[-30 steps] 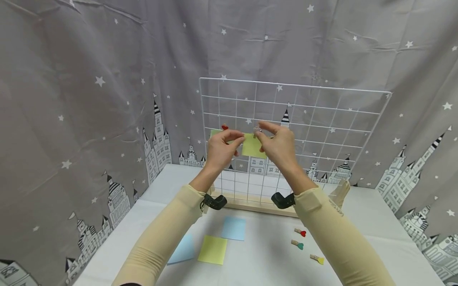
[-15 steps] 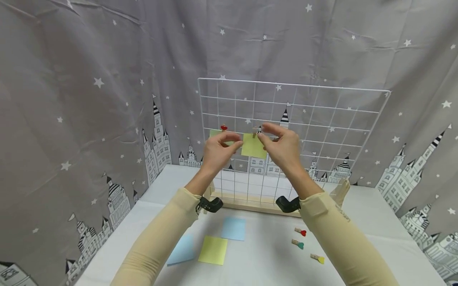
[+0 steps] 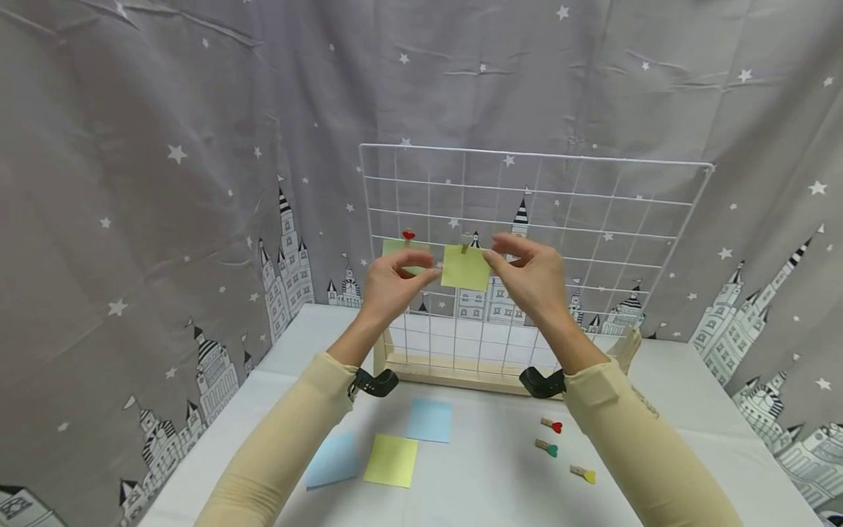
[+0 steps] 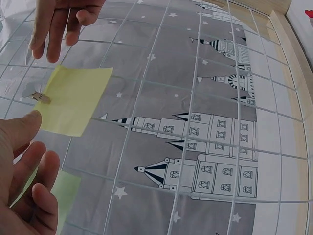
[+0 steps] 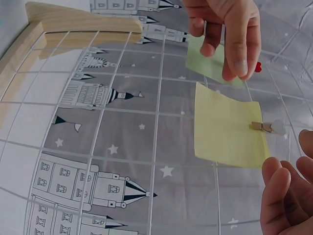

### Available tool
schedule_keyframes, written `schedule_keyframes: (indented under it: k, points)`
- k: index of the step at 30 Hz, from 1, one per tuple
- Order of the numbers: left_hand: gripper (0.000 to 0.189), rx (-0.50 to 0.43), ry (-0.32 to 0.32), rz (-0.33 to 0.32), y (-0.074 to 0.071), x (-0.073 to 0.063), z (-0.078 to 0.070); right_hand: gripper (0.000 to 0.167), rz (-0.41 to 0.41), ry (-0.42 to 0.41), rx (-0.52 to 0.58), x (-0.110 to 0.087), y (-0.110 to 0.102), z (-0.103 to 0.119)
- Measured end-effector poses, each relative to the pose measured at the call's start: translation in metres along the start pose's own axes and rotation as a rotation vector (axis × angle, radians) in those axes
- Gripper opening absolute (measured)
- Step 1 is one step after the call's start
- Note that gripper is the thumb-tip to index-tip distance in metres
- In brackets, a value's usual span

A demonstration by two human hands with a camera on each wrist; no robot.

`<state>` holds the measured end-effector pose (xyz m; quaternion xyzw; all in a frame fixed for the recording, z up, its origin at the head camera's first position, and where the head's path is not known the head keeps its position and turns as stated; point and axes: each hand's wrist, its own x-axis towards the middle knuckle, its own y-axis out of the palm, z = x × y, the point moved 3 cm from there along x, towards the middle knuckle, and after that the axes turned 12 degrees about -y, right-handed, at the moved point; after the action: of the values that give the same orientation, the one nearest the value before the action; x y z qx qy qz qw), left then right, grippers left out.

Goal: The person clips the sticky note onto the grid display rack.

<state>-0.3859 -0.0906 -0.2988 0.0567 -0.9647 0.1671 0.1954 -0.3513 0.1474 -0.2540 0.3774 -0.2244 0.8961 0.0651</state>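
Observation:
A yellow sticky note (image 3: 465, 268) hangs on the white wire grid, held at its top edge by a small wooden clothespin (image 5: 261, 127) with a pale, whitish ornament. My left hand (image 3: 394, 284) is just left of the note, fingers loosely bent and holding nothing. On the other side, my right hand (image 3: 532, 274) has its fingertips close to the note's upper right corner; whether they touch it I cannot tell. Partly behind my left hand hangs a green sticky note (image 5: 208, 61), with a red-heart clothespin (image 3: 408, 235) at its top.
The wire grid (image 3: 612, 196) stands in a wooden base (image 3: 461, 375) on a white table. Two blue notes (image 3: 429, 421) and a yellow note (image 3: 391, 460) lie in front. Clothespins with red (image 3: 552, 425), green (image 3: 546, 448) and yellow hearts (image 3: 582, 474) lie at right.
Both hands have drawn apart, the left hand leftward and the right hand rightward, off the clothespin. The yellow note stays hanging on the grid.

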Motion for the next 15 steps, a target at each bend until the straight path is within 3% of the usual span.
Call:
schedule_keyframes:
  k: [15]
  points:
    - [0.031,0.030,0.000,0.011,-0.011,-0.005,0.014,0.039,0.004,0.074,-0.019,-0.014,-0.019,-0.020]
